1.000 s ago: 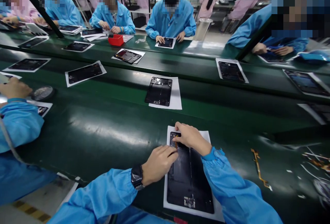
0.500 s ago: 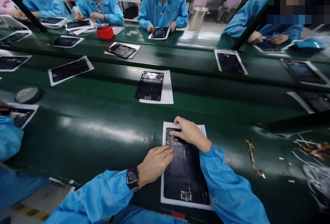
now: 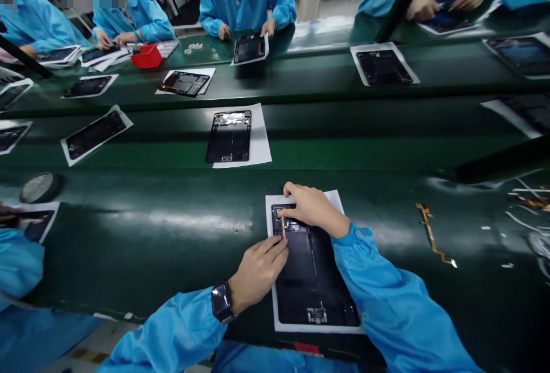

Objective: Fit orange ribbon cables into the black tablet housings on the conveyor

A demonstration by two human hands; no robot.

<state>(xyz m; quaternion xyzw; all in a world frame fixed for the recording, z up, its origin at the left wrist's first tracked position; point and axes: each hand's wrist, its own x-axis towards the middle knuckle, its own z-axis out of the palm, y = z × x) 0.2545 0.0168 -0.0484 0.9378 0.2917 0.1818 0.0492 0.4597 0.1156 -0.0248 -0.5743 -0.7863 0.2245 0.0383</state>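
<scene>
Seating a thin orange flex strip (image 3: 283,226) onto the dark tablet back (image 3: 310,273) lying on white paper on the bench (image 3: 172,235). Left hand (image 3: 258,273) fingers pinched on the strip's lower end; right hand (image 3: 313,208) fingers pressed flat on its top. Probably calls for pressing down along its length next.

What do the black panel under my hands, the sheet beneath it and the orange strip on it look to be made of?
The black panel looks like matte moulded plastic or coated metal: dull, rigid, with ribs and small parts on it. The sheet under it looks like white paper or thin foam, flat and non-glossy. The orange strip, between the left hand and right hand, looks like flexible circuit film: thin and amber.
</scene>
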